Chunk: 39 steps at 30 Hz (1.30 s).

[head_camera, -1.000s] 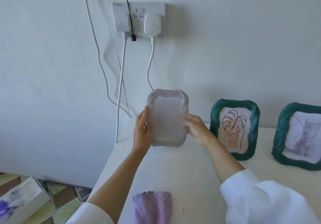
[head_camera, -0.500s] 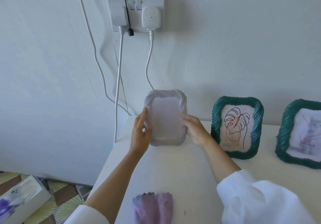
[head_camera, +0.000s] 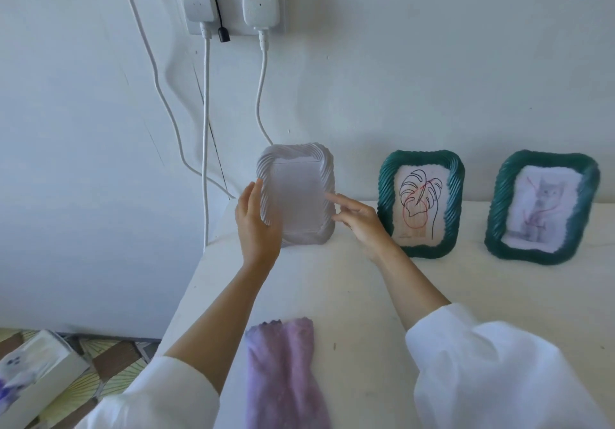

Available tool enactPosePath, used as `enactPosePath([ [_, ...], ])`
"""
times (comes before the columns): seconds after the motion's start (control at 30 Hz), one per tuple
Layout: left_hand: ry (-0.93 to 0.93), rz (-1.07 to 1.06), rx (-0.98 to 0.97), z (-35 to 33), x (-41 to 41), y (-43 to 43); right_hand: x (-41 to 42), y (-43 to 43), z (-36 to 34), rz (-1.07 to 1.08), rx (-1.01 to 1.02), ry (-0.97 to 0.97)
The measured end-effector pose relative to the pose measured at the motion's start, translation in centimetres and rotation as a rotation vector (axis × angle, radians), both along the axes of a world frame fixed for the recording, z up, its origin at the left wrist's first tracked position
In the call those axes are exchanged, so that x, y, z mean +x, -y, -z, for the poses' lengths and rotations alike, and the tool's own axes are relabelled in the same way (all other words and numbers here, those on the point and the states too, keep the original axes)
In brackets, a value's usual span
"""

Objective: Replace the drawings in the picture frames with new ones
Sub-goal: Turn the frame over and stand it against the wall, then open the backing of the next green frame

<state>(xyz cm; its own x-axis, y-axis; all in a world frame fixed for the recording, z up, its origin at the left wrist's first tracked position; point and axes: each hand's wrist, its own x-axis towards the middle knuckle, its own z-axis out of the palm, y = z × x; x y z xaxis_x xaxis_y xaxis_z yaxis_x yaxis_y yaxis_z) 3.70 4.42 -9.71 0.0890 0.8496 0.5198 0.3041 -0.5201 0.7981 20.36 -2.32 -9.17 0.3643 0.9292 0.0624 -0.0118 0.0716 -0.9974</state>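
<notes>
Standing upright at the back left corner of the white bench [head_camera: 349,295], close to the wall, a pale ribbed picture frame [head_camera: 296,195] shows a blank, frosted pane with no drawing visible in it. The left hand [head_camera: 256,225] cups the frame's left edge, its fingers [head_camera: 253,192] laid flat against the ribbing. The right hand [head_camera: 361,219] is beside the frame's right edge with fingers spread loosely, only a fingertip touching the rim, gripping nothing. To the right stand two dark green frames, well apart from the pale one: the nearer green frame [head_camera: 421,202] holds a leaf line drawing, the farther green frame [head_camera: 542,209] a blurred cat picture. A lilac cloth [head_camera: 283,368] lies on the bench's near edge.
</notes>
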Motion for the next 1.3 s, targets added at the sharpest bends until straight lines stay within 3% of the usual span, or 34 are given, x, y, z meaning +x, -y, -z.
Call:
enactPosePath([
  [0.27,0.084,0.143,-0.008,-0.6,4.1,5.5,1.7,5.9,-0.8,0.030,-0.032,0.119],
  [0.47,0.081,0.351,-0.230,-0.6,9.2,8.1,8.1,11.1,-2.2,0.413,0.157,0.050],
  [0.6,0.005,0.386,-0.324,-0.5,12.3,8.6,11.8,12.4,-2.0,0.586,0.152,0.144],
  [0.73,0.007,0.375,-0.375,-0.4,13.5,8.2,13.7,12.1,-1.1,0.485,0.077,0.205],
  [0.87,0.052,0.414,-0.447,-0.3,13.8,7.7,14.6,11.5,-0.4,0.324,0.032,0.125],
  [1.3,0.004,0.404,-0.407,-1.5,13.6,8.9,14.3,12.6,-1.5,0.244,0.032,0.019],
])
